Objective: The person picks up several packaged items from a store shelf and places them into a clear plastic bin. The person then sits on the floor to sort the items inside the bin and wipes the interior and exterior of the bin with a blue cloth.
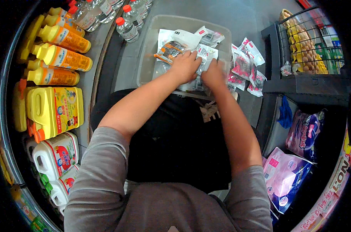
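Note:
A translucent plastic bin (145, 58) stands in front of me, holding several plastic packets. My left hand (186, 65) reaches into it, fingers bent over a white packet (205, 55) with dark print. Slightly blurred, my right hand (214, 76) closes at the right edge of that same packet. Just beyond my left fingers lies an orange-and-clear packet (170, 51), partly covered by my hand. Another white-and-grey packet (211, 37) rests toward the bin's far right corner. My hands hide the packets beneath them.
Several pink-and-white packets (245, 65) lie right of the bin. Clear red-capped bottles (127, 29) stand at the far left, near yellow bottles (65, 57) and a yellow jug (55, 110). A black wire rack (310, 38) and purple packages (287, 174) are on the right.

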`<state>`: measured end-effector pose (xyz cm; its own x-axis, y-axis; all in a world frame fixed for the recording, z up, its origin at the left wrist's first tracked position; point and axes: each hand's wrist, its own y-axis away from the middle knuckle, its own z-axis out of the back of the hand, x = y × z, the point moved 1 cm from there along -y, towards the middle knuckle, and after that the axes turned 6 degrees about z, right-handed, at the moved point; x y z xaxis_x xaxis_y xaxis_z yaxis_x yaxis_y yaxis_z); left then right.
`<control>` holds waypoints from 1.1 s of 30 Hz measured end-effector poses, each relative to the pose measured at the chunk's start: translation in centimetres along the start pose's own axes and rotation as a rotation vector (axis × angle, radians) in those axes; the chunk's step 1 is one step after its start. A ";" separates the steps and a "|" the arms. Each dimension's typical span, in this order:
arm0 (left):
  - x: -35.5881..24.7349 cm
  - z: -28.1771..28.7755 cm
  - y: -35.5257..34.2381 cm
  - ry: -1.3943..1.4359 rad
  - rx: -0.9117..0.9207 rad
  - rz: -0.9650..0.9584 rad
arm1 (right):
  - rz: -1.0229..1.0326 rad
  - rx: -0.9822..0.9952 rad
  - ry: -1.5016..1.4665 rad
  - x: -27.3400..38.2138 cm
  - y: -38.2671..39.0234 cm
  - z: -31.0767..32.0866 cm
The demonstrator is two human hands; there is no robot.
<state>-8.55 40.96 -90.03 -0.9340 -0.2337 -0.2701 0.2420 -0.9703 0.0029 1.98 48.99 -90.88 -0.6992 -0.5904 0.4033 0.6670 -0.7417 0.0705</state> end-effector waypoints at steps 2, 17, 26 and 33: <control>0.1 -0.5 0.0 -0.016 -0.021 0.013 | -0.034 0.113 -0.081 0.0 -0.3 0.1; 0.0 -2.6 -0.4 -0.301 -0.167 -0.090 | -0.089 0.201 -0.003 -0.1 -0.1 -0.7; -0.7 -1.6 0.1 -0.196 -0.086 -0.044 | -0.131 0.238 0.032 -0.5 -0.7 -0.8; -0.8 -1.6 0.3 -0.096 -0.130 -0.004 | -0.256 0.293 -0.176 -0.8 -1.0 -1.2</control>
<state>-7.29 40.93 -91.32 -0.9544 -0.2408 -0.1764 0.2643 -0.9564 -0.1245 1.55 49.78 -92.38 -0.8143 -0.3166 0.4865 0.5399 -0.7208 0.4347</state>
